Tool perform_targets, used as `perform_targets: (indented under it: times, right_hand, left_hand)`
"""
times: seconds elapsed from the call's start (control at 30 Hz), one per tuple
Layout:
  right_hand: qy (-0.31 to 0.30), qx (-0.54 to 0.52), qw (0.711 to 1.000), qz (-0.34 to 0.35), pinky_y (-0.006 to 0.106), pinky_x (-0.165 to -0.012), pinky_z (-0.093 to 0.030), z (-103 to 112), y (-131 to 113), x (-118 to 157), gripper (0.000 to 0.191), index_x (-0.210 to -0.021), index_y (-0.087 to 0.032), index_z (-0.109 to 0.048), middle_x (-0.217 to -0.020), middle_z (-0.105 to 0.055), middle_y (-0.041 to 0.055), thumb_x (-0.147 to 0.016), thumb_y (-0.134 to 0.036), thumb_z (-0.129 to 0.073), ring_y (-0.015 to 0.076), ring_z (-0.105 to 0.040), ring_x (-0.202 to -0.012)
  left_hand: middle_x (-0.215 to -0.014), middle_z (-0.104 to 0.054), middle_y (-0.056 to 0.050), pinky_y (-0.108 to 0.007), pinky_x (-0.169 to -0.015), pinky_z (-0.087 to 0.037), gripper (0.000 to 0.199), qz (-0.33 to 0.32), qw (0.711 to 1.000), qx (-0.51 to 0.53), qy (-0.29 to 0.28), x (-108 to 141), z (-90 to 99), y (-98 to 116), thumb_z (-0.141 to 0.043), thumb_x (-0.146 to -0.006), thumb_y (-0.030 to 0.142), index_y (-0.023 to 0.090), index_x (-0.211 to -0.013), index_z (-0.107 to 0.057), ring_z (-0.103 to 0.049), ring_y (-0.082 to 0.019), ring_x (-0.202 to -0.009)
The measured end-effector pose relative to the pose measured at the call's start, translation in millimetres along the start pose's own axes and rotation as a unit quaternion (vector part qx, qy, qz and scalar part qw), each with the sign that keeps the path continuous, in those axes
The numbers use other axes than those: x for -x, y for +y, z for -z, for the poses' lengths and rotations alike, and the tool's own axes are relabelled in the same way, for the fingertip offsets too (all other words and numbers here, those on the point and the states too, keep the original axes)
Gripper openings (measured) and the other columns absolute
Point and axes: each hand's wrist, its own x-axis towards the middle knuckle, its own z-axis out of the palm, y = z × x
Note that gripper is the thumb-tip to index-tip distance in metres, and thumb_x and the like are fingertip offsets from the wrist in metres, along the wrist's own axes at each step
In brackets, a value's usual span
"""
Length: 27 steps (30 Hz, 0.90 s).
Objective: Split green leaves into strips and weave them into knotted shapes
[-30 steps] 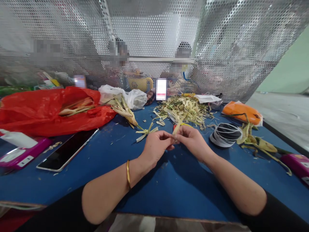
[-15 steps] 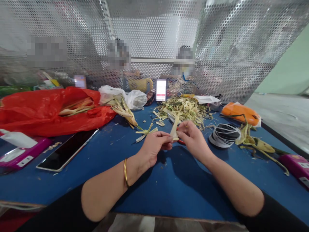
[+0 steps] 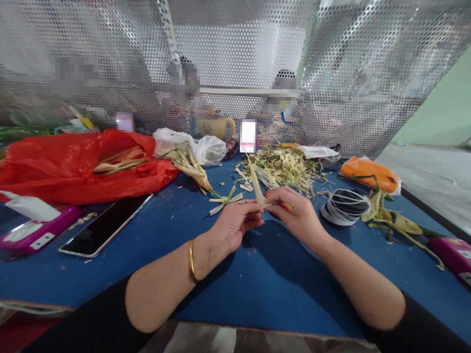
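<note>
Above the middle of the blue table, my left hand [image 3: 237, 220] pinches the lower end of a pale, pointed husk strip [image 3: 256, 184]. My right hand [image 3: 294, 208] closes its fingertips on the same end from the right. The strip's narrow tip points up, leaning slightly left. Partly hidden behind my right hand are red-handled scissors [image 3: 272, 212]. Just left of my hands lies a small knotted husk piece [image 3: 226, 199]. Beyond them spreads a heap of husk scraps [image 3: 287, 166].
A red plastic bag [image 3: 66, 164] with husks and a black-screened phone [image 3: 106, 225] lie left. To the right are a spool of white cord [image 3: 344, 207], an orange packet [image 3: 370, 174] and dried husks [image 3: 401, 223]. A perforated metal screen [image 3: 235, 54] stands behind, with people beyond it.
The husk strip has swung from leaning right to leaning slightly left. My right hand's fingers have curled in closer to its lower end, and more of the scissors' handle shows.
</note>
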Motion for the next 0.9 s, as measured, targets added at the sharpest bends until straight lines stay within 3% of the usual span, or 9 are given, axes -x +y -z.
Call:
perform_targets:
  times: [0.27, 0.43, 0.57, 0.9]
  right_hand:
    - [-0.002, 0.000, 1.000, -0.025, 0.029, -0.075, -0.044, -0.4, -0.7, 1.0, 0.009, -0.080, -0.022, -0.061, -0.082, -0.064, 0.0018, -0.085, -0.019, -0.055, 0.0167, -0.058, -0.080]
    - [-0.004, -0.005, 0.997, -0.079, 0.026, -0.067, -0.043, -0.7, -2.9, 2.0, 0.009, -0.076, -0.022, -0.058, -0.074, -0.062, -0.0007, -0.084, -0.019, -0.054, 0.0146, -0.056, -0.071]
    - [0.000, -0.052, 0.989, -0.138, 0.025, -0.058, -0.041, -2.2, -3.9, 1.7, 0.009, -0.072, -0.021, -0.057, -0.067, -0.063, -0.0013, -0.081, -0.021, -0.056, 0.0138, -0.055, -0.063]
    - [0.016, -0.116, 0.980, -0.160, 0.025, -0.056, -0.042, -5.5, -0.9, 1.8, 0.008, -0.072, -0.021, -0.054, -0.064, -0.059, -0.0028, -0.078, -0.022, -0.060, 0.0135, -0.057, -0.060]
  left_hand:
    - [-0.062, -0.064, -0.002, -0.021, -0.053, -0.051, 0.005, -0.013, 0.999, -0.048, -0.012, 2.1, 0.0, -0.2, -0.069, -0.068, 0.015, 0.012, -0.072, -0.066, -0.057, -0.009, -0.051]
    - [-0.060, -0.064, -0.001, -0.021, -0.056, -0.050, 0.011, -0.117, 0.985, -0.127, 0.022, 4.1, -3.1, -5.3, -0.071, -0.068, 0.021, 0.014, -0.067, -0.063, -0.059, -0.009, -0.052]
    - [-0.062, -0.066, -0.001, -0.023, -0.061, -0.051, 0.009, -0.179, 0.970, -0.164, 0.006, 3.0, -3.7, -8.9, -0.069, -0.069, 0.023, 0.015, -0.066, -0.066, -0.060, -0.010, -0.056]
    - [-0.058, -0.066, -0.001, -0.020, -0.054, -0.048, 0.006, -0.158, 0.970, -0.185, 0.011, 5.9, -7.2, -5.0, -0.068, -0.069, 0.019, 0.014, -0.065, -0.066, -0.058, -0.009, -0.050]
